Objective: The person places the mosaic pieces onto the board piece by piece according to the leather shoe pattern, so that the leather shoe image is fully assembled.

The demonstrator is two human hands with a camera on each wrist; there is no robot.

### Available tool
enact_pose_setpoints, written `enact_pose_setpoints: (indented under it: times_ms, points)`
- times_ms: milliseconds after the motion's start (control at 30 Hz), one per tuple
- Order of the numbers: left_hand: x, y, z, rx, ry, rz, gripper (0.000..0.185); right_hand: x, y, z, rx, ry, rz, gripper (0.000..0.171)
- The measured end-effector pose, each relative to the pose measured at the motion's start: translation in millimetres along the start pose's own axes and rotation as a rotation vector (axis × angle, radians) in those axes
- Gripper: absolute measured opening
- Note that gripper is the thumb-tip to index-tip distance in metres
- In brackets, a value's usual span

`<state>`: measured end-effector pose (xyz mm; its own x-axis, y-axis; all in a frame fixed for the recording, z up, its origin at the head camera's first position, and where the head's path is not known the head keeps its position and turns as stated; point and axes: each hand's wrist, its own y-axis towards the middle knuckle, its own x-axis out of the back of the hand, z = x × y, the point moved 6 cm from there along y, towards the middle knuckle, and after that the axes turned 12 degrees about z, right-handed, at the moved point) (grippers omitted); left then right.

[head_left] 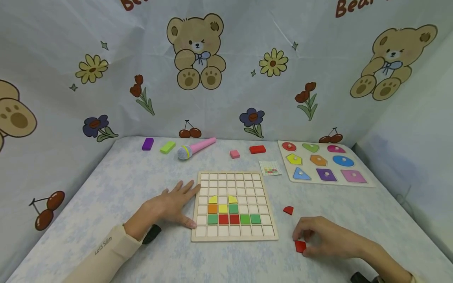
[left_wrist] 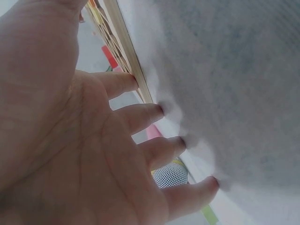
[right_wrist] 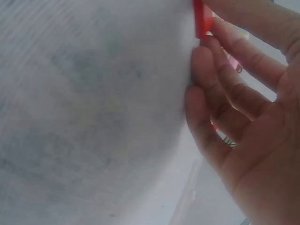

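Observation:
A wooden grid board (head_left: 234, 239) lies mid-table, with yellow, orange, green and red tiles in several cells. Beside its left edge my left hand (head_left: 173, 202) is spread flat, thumb and index fingertip at the rim. The left wrist view shows the straight fingers (left_wrist: 145, 112) resting on the table along the board's edge. To the right of the board, my right hand (head_left: 327, 237) pinches a red square tile (head_left: 300, 247) between thumb and finger, at the tabletop. That tile (right_wrist: 202, 21) shows edge-on in the right wrist view. A red quarter-round piece (head_left: 288, 210) lies just beyond this hand.
Behind the board lie a purple block (head_left: 148, 144), a lime block (head_left: 168, 147), a toy microphone (head_left: 198, 148), a pink block (head_left: 234, 154) and a red block (head_left: 257, 149). A pattern card (head_left: 270, 165) lies near a shape puzzle (head_left: 311, 176) at the back right.

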<state>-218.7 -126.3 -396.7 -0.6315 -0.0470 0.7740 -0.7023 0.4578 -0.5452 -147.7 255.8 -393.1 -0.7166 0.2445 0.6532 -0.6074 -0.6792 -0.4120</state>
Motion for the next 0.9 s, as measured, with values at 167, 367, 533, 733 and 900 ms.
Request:
enact_pose_setpoints:
  times_ms: [167,367,533,733,900]
  points:
    - [1.5,-0.4,-0.2,-0.005,0.0,0.002,0.12,6,6,6,0.067,-0.055,-0.041,0.022]
    - [1.2,-0.4,-0.3,-0.009,-0.009,0.006,0.12,23,32,22,0.065,-0.132,-0.119,0.02]
    - [0.5,-0.6,0.4,-0.006,-0.012,0.006,0.121,33,62,44,0.111,-0.181,-0.141,0.017]
    - [0.2,-0.8,1.3,-0.009,-0.013,0.0,0.121,33,99,64,0.163,-0.224,-0.11,0.013]
    - [0.3,-0.2,1.1,-0.01,-0.012,-0.002,0.12,32,119,72,0.16,-0.27,-0.099,0.01]
